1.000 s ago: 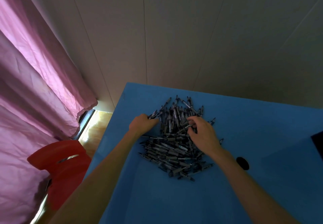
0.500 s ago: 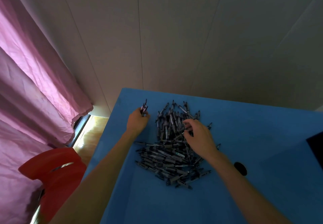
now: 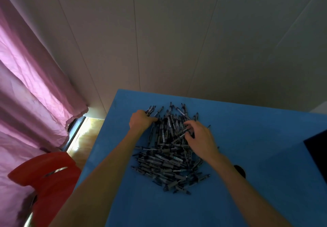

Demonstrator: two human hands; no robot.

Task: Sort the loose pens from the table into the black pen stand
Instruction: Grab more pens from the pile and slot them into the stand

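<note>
We see the pile of loose pens [image 3: 168, 148] heaped in the middle of the blue table [image 3: 256, 138], dark barrels crossing one another in every direction, the heap running from near the far edge down toward us. At its far left corner the left hand [image 3: 140, 121] has its fingers curled round a small bunch of pens [image 3: 150, 110], whose ends stick out beyond the knuckles toward the wall. The right hand [image 3: 200, 138] rests on the upper right part of the pile, fingers bent, with the fingertips pinching at one pen [image 3: 182, 131] among the others; we cannot tell whether that pen is lifted off the heap. Both bare forearms reach in from the near edge. A dark object [image 3: 316, 156] is cut off by the right edge of the view, standing on the table well apart from the pile; we cannot tell whether it is the pen stand. A small black round thing [image 3: 239, 171] lies on the table just beside the right forearm. Left of the table stand a red chair [image 3: 47, 179] and a pink curtain [image 3: 30, 93], and a pale panelled wall [image 3: 177, 40] rises behind
</note>
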